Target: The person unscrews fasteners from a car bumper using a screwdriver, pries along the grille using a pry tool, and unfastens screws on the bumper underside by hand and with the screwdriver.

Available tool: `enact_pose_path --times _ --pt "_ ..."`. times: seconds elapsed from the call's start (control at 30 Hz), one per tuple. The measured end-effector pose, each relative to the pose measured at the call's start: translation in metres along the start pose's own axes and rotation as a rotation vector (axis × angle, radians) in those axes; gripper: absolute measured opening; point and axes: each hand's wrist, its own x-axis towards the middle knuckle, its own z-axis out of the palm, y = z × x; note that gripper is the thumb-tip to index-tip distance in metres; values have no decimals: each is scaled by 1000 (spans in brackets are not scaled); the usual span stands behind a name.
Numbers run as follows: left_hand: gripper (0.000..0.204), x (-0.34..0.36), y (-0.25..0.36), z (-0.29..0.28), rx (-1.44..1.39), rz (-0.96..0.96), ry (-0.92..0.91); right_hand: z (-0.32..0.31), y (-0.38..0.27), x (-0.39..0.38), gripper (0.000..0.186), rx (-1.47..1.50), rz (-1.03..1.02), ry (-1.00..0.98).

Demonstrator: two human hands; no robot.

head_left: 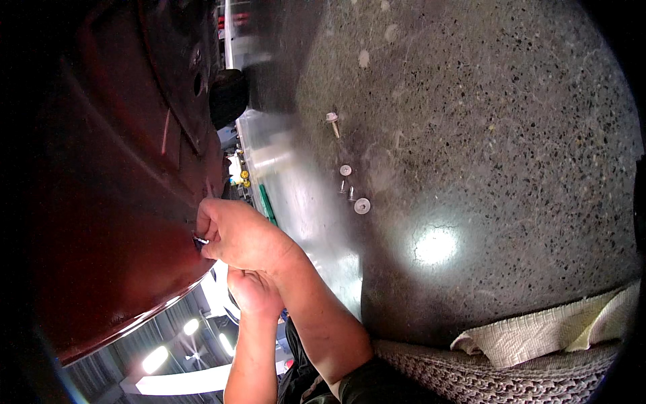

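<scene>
My right hand (239, 237) reaches up to a dark red painted body panel (114, 202) and pinches a small silvery fastener (200, 240) against its surface. My left hand (254, 293) sits just below and behind the right wrist, near the panel's lower edge. Its fingers are curled, and whether they hold anything is hidden. Both forearms come in from the lower edge.
On the speckled grey floor (484, 148) lie a screw (332, 122), two round washers (345, 170) (362, 205) and small screws between them. A white cloth (558, 330) lies on a grey knitted mat (471, 377) at the lower right. A dark tyre (229, 97) shows beside the panel.
</scene>
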Motion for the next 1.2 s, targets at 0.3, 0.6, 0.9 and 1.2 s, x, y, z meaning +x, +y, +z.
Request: enact_pose_path --times 0.3,0.6,0.9,1.2 --pt "42 60 16 -72 -331 -496 -1149 1 -6 3 31 44 17 -14" --pt "43 42 13 -65 -218 -283 -540 -1 -1 4 29 0 -20 19" --pt "45 26 7 -25 -52 -68 -148 -2 5 7 28 -5 -40 26" --pt "38 56 19 -51 -184 -368 -1014 -1 0 8 29 24 -10 0"
